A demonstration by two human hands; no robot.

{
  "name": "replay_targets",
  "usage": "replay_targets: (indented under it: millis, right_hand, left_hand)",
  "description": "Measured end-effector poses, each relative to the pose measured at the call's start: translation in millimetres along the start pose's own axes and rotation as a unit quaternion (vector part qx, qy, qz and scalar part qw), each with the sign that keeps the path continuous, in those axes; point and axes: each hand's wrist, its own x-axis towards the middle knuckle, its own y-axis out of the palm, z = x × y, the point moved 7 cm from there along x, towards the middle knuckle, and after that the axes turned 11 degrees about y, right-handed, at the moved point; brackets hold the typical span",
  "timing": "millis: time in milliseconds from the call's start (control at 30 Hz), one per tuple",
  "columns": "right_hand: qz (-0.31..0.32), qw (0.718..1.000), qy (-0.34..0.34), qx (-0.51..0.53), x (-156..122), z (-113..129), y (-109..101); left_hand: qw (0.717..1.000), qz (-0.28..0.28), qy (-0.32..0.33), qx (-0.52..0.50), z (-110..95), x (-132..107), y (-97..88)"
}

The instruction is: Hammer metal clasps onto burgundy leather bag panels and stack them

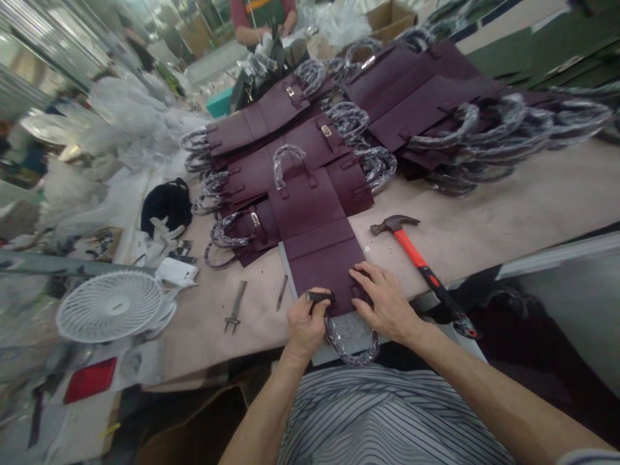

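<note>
Between both hands (304, 326) (390, 307), maroon bag panel (322, 266), flat (handle (356, 359) plastic-wrapped); extending forward

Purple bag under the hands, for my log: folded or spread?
Spread: the purple bag lies flat, its far handle and near handle at opposite ends.

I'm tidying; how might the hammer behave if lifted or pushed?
The hammer is probably heavy at its metal head, whose sideways shape should resist rolling. Its grip overhangs the table edge, so a push outward might tip it off.
</note>
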Motion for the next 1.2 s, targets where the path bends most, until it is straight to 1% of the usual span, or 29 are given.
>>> replay_targets:
  millis: [33, 100, 133, 233, 267, 300, 400, 433, 633, 767, 900, 1100, 1200]
  right_hand:
    - [0.000, 1.000, 0.001, 0.002, 0.5, -0.4, -1.0]
    - [-0.002, 1.000, 0.003, 0.005, 1.0, -0.3, -2.4]
    - [-0.004, 1.000, 0.003, 0.006, 0.8, 0.1, -2.6]
    - [-0.001, 1.000, 0.004, 0.004, -0.3, 1.7, -1.8]
    - [0.000, 1.000, 0.003, 0.002, -0.6, 2.2, -1.5]
    - [0.001, 1.000, 0.002, 0.001, -0.7, 2.7, -1.4]
    - [0.001, 1.000, -0.002, -0.002, 0.1, 3.5, -1.3]
    - [0.000, 1.000, -0.002, -0.003, 0.5, 3.5, -1.4]
    - [0.001, 1.000, 0.000, -0.005, 0.7, 2.3, -1.2]
    - [0.000, 1.000, 0.002, 0.000, 0.2, 1.9, -1.4]
    - [0.000, 1.000, 0.000, 0.002, 0.5, 2.3, -1.0]
    - [-0.005, 1.000, -0.003, 0.009, 0.8, 2.9, -1.8]
    - [-0.007, 1.000, -0.003, 0.012, 0.7, 3.0, -2.7]
  left_hand:
    - [1.000, 0.004, -0.012, 0.000, 1.1, 0.6, 0.3]
    - [1.000, 0.006, -0.014, -0.006, 1.4, 1.6, -0.2]
    - [1.000, 0.002, -0.003, -0.011, 0.5, 1.8, -1.0]
    - [0.998, 0.003, 0.064, -0.027, -6.2, 0.9, -0.8]
    - [0.997, 0.004, 0.071, -0.028, -6.8, 0.1, -0.3]
    - [0.998, 0.000, 0.061, -0.026, -5.2, -0.7, -0.4]
    - [1.000, -0.021, -0.004, -0.019, 3.1, -2.8, -2.6]
    - [0.999, -0.022, -0.011, -0.021, 3.7, -2.9, -3.0]
    - [0.999, -0.041, 0.015, -0.018, -1.0, -0.5, -9.1]
    - [0.999, -0.026, 0.034, -0.024, -6.2, 2.3, -3.1]
    - [0.999, -0.011, 0.025, -0.019, -5.9, 2.4, 3.8]
    - [0.998, -0.055, 0.007, -0.012, -2.6, -2.6, -0.3]
    - [0.999, -0.045, -0.002, -0.016, -3.4, -1.4, 1.6]
